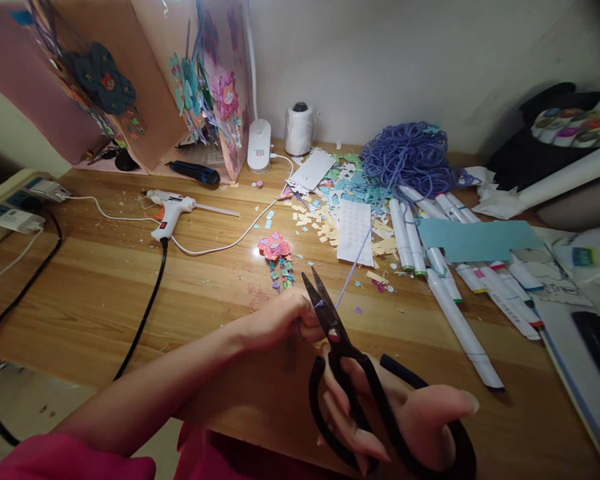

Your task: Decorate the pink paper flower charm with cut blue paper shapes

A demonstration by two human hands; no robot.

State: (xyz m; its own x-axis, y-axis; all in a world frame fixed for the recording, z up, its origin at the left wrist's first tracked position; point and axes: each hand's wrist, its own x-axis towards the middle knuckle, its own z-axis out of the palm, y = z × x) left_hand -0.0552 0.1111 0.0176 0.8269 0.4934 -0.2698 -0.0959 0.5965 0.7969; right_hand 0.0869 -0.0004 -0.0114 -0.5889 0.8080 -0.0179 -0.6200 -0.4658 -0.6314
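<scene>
My right hand (425, 413) grips black-handled scissors (336, 335), fingers through the loops and thumb stretched out. Their dark blades are slightly apart and point up the table, right beside my left hand (300, 317). That hand is closed on a thin purple cord (353, 270), which runs up toward a tangled heap of the same cord (405, 157). A bit of cord lies at the blades; whether it is cut, I cannot tell. Just beyond my left hand lies a pink paper flower (275, 246) with small colourful dangling strips.
A white glue gun (169, 212) with a black cable lies left, near a utility knife (194, 173). Paper scraps (320, 223), white markers (465, 333) and a blue-green card (480, 240) spread right. At the back stand a thread spool (299, 130) and a lamp base (259, 147).
</scene>
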